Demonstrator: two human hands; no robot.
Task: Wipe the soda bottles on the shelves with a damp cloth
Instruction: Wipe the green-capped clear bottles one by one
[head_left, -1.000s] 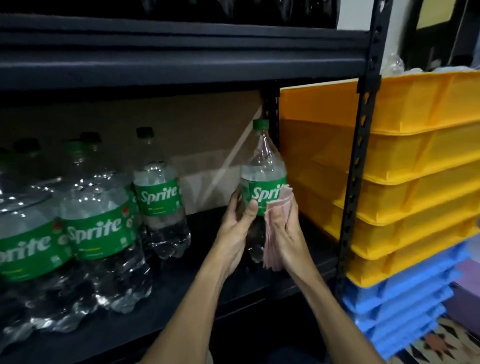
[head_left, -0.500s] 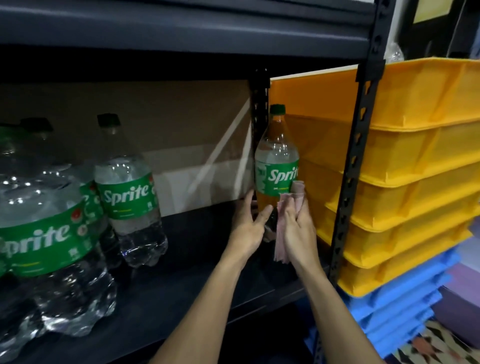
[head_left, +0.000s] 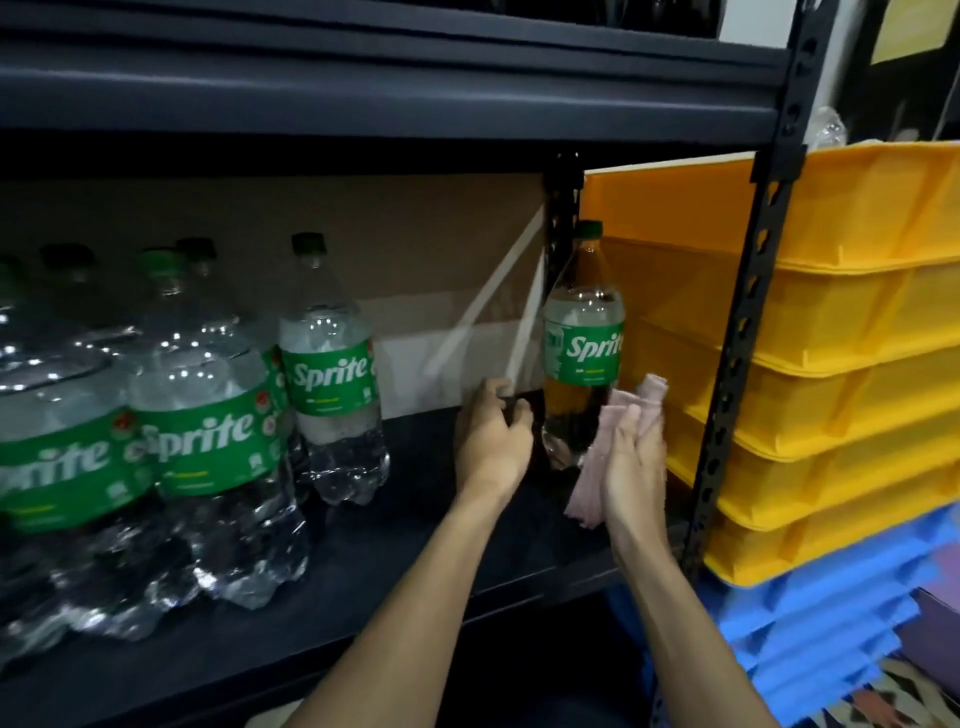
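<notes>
One Sprite bottle (head_left: 582, 353) stands upright at the shelf's back right corner, beside the rear post. My right hand (head_left: 636, 462) pinches a folded pink cloth (head_left: 631, 408) between thumb and fingers, and the cloth lies against the bottle's lower right side. My left hand (head_left: 493, 436) hovers just left of the bottle's base with loosely curled fingers, holding nothing and a small gap away from it. Several more Sprite bottles (head_left: 208, 441) stand grouped at the left of the dark shelf (head_left: 415, 545); the nearest of them (head_left: 332, 374) is upright.
The shelf's front post (head_left: 748, 312) rises right of my right hand. Stacked yellow trays (head_left: 857, 312) sit over blue trays (head_left: 831, 623) beyond it. Cardboard (head_left: 415, 234) backs the shelf, and an upper shelf beam (head_left: 363, 98) runs overhead.
The bottle went from mid-shelf back into the right corner. My left hand has let go of it and drawn slightly left. My right hand stayed with the cloth at the bottle's side.
</notes>
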